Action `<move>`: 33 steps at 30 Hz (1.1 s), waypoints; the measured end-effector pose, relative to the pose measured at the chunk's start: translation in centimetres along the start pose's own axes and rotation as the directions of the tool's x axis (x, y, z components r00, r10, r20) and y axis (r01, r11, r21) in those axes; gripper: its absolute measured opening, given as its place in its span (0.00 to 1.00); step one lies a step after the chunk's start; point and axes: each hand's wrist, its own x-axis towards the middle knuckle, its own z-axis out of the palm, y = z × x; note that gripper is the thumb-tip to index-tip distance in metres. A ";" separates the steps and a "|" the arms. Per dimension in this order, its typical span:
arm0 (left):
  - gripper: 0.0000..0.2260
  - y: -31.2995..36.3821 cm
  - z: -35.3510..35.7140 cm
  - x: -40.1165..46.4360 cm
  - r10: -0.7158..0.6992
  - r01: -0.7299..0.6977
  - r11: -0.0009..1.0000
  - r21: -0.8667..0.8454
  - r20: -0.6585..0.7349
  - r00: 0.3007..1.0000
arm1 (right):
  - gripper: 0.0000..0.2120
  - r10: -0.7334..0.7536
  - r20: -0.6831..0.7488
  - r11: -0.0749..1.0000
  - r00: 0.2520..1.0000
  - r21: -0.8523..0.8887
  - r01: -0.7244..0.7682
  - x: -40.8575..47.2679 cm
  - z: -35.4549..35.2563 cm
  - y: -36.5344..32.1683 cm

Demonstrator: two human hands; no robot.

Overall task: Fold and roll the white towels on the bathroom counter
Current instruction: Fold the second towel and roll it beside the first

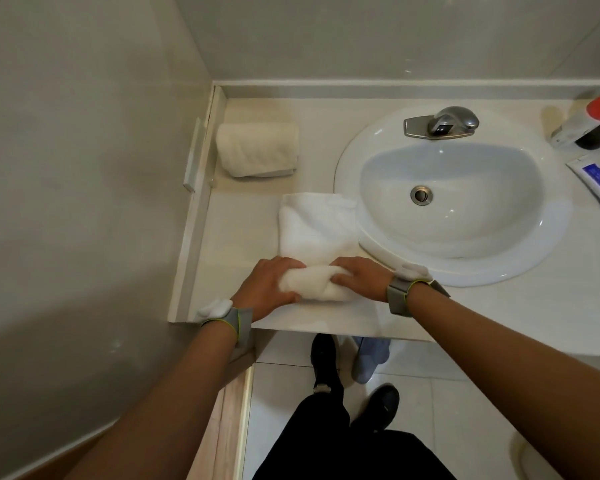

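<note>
Both hands, left point(269, 287) and right point(359, 277), clamp the towel point(317, 233) roll at 6 o'clock; soft, light, springy, so hold the roll ends.

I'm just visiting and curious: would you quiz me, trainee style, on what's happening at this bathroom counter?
1. True or false: the rolled towel in the corner touches the sink.
2. Which end of the flat towel is being rolled: A) far end, B) end nearest the person?
3. How many hands are on the roll?

Key:
1. False; bare counter separates them.
2. B.
3. Two: left hand and right hand.
</note>
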 end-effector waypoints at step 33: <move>0.14 1.2 -3.8 5.1 -0.257 0.197 0.924 -0.327 -0.150 0.955 | 0.29 0.477 -0.206 0.677 0.854 0.706 -0.208 2.4 -3.1 -1.4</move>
